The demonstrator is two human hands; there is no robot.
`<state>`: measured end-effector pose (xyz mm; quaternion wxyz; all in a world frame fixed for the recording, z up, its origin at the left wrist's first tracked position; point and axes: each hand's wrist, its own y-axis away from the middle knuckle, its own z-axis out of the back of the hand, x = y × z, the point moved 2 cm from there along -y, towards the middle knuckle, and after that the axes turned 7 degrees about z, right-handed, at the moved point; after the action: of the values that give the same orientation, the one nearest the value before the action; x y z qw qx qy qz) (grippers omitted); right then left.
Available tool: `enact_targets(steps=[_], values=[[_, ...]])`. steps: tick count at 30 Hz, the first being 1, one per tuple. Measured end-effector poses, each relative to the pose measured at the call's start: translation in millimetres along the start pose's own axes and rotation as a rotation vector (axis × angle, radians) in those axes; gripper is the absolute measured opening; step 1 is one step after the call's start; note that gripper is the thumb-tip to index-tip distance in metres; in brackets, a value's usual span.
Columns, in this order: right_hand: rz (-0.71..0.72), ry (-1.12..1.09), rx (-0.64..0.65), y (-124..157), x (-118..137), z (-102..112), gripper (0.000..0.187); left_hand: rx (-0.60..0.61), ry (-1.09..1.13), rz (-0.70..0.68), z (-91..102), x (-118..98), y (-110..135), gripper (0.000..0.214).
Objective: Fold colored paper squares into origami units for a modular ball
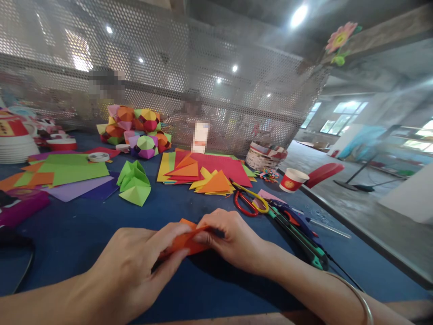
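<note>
Far out to the left of my left hand I see a stack of white paper bowls [15,144] at the desk edge. Nearer in, flat green and orange sheets [72,169] are spread on the blue desk [84,225], with a small roll of tape [98,156] just behind them. Ahead of my left hand sits a cluster of folded green pieces [134,183], and beyond those, against the perforated screen [203,90], a heap of many-coloured paper balls [138,128]. My left hand [135,262] is closed on the near end of a folded orange paper [184,243], thumb and fingers pinching it low over the desk. My right hand [230,239] pinches the other end, so the paper is held between the two hands, which nearly touch. Beyond my right hand lie a red sheet stack [219,167] and orange folded triangles [214,184]. Just past its knuckles, to the right, are scissors [248,201] with red and yellow handles, then a green and black tool [301,239] alongside my right forearm. Farther right and ahead stands a red paper cup [292,180], well apart from the hand. A thin bangle [361,302] circles my right wrist.
</note>
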<state>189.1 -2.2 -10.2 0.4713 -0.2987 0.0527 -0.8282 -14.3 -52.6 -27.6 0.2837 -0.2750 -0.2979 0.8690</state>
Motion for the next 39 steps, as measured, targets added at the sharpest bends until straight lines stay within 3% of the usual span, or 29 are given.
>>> enact_targets(steps=[3, 5, 11, 16, 19, 22, 25, 32, 39], values=[[-0.301, 0.007, -0.018, -1, -1, -3, 0.030, 0.093, 0.030, 0.104, 0.4, 0, -6, 0.025], [-0.354, 0.058, -0.051, 0, 0, -3, 0.038, 0.132, 0.019, 0.168, 0.4, 3, -9, 0.021], [-0.317, 0.156, -0.003, 2, 0, -5, 0.050, 0.272, -0.101, 0.262, -4.8, 12, -6, 0.013], [-0.366, 0.075, -0.044, 0, 2, -6, 0.042, 0.214, -0.093, 0.288, -6.2, 17, -7, 0.026], [-0.382, -0.135, -0.079, -2, 3, -7, 0.027, 0.178, 0.002, 0.344, -5.5, 20, -15, 0.046], [-0.343, -0.272, -0.148, -2, 5, -8, 0.020, 0.283, 0.125, 0.391, -4.4, 19, -25, 0.037], [-0.316, -0.294, -0.226, -2, 6, -7, 0.022, 0.433, 0.240, 0.387, -2.3, 16, -32, 0.043], [-0.234, -0.283, -0.269, 0, 7, -5, 0.027, 0.408, 0.464, 0.497, -2.6, 14, -34, 0.033], [-0.239, -0.299, -0.322, -3, 4, -5, 0.024, 0.556, 0.709, 0.637, -5.8, 12, -41, 0.041]])
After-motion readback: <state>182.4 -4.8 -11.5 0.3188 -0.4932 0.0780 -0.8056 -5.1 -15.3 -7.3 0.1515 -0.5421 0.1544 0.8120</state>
